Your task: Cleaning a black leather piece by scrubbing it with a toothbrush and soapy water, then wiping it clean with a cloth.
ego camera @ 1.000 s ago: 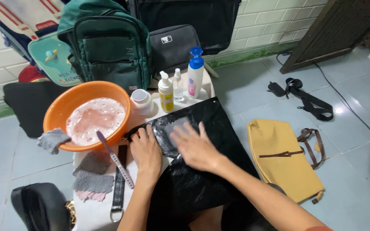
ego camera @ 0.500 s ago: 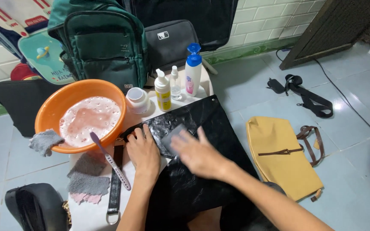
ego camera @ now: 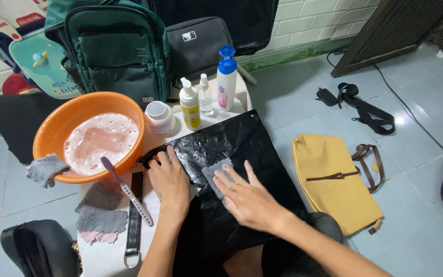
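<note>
1. The grey cloth (ego camera: pixel 215 173) is pressed flat under the right hand (ego camera: pixel 247 197), fingers spread, on the glossy black bag (ego camera: pixel 232 149).
2. The bag's left edge is pinned by the left hand (ego camera: pixel 170 179), fingers flat, nothing gripped.
3. The cloth lies between both hands, ahead of the right fingertips, right hand nearer.
4. The bag's long axis runs away from the body, toward the bottles (ego camera: pixel 206 97).

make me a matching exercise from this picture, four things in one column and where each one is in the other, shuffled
Things:
1. grey cloth
2. toothbrush
3. yellow bag
4. white bottle with blue cap

Places:
A. lying on the tiled floor, to the right of the table
B. standing at the back edge of the table, beside two smaller bottles
C. under the fingers of the right hand, on the black bag
D. head resting on the rim of the orange basin, handle on the table

Pairs: 1-C, 2-D, 3-A, 4-B
</note>
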